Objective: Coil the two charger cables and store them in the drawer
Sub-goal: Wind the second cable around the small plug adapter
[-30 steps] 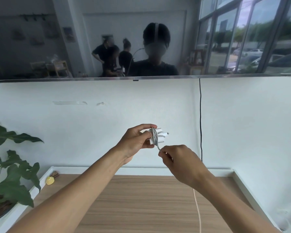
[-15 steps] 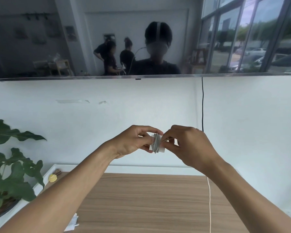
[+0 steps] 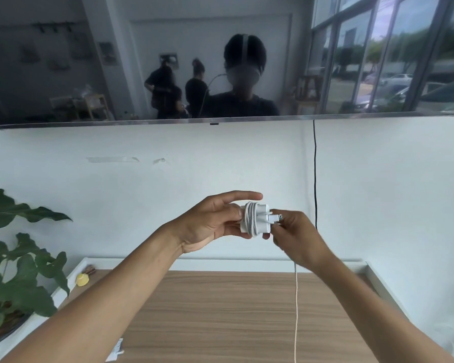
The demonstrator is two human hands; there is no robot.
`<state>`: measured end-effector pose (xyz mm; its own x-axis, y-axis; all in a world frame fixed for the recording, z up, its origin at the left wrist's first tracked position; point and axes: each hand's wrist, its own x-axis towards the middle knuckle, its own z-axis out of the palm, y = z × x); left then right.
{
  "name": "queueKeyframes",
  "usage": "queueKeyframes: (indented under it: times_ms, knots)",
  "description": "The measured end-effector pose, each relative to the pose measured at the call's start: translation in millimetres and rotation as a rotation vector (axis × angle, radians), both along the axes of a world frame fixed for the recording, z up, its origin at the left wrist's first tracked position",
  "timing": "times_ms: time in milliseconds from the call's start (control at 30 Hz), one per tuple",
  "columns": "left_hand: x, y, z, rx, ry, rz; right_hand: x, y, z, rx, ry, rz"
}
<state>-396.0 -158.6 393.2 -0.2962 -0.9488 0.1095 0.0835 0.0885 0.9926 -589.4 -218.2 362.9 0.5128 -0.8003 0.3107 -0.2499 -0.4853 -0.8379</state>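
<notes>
Both hands are up in the air over the back edge of the table (image 3: 220, 310), in front of the white wall. The left hand (image 3: 210, 224) has its grip on a white charger (image 3: 262, 226) – thumb pressed against the side, index finger stretched out straight over the top. The white cable (image 3: 250, 218) is wound around the charger in several tight loops.

The right hand (image 3: 296, 237) is just beside it, fingers curled, pinching the cable end (image 3: 273, 218), which lies across the front of the charger. A thin white cord (image 3: 296, 310) hangs from under the right hand and runs down over the table toward the near edge – can't tell if it's the same cable or another one.

At the near edge on the left there's a small white thing (image 3: 115, 350), half cut off by the left arm, too hidden to say what it is. A little yellow object (image 3: 82, 279) sits by the back left corner, and a leafy plant (image 3: 16, 271) stands off the left side. A dark TV (image 3: 63, 74) hangs on the wall above, with a black cord (image 3: 315, 174) dropping down from it behind the right hand.
</notes>
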Motion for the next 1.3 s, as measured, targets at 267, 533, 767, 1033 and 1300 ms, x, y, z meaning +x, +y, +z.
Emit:
queueKeyframes:
  times_ms: [267, 533, 767, 1033, 1300]
  knots:
    - [-13.1, -10.9, -13.0, 0.083, 0.057, 0.343, 9.4, 17.3, -21.9, -0.368, 0.291, -0.052]
    - [-7.9, -14.1, -18.5, 0.039, -0.127, 0.426, -3.2, 26.5, 13.9, -0.605, 0.543, -0.145]
    - [-6.2, -4.8, -14.0, 0.006, -0.281, 0.221, -11.8, 12.9, 44.8, -0.665, 0.541, -0.114]
    - [-6.5, 7.2, -10.3, 0.059, 0.02, -0.01, -18.0, -9.9, 30.1, -0.291, 0.14, -0.016]
    - [-12.9, 8.9, -21.2, 0.106, 0.153, 0.031, -11.9, 10.0, -7.0, -0.191, 0.11, -0.025]
